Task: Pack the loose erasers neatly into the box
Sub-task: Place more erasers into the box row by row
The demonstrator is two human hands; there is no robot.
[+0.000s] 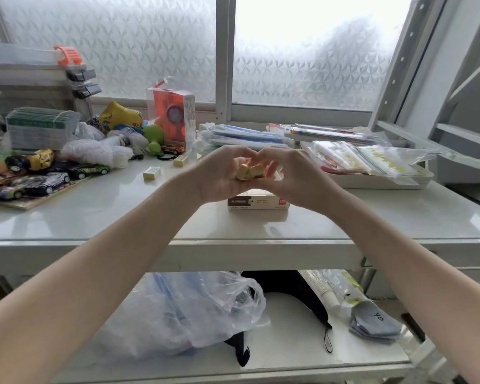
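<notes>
Both hands, left hand (219, 173) and right hand (291, 173), have fingers clamped on small erasers (250, 171) above the box (258, 202); light, rubbery, grippy blocks, best pinched by their long sides.

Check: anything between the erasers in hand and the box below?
Nothing visible. Both the left hand and right hand hold the erasers directly above the box. The hands hide the box's top, so its opening can't be confirmed clear.

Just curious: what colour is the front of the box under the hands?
Box: dark brown and cream, head view.
</notes>
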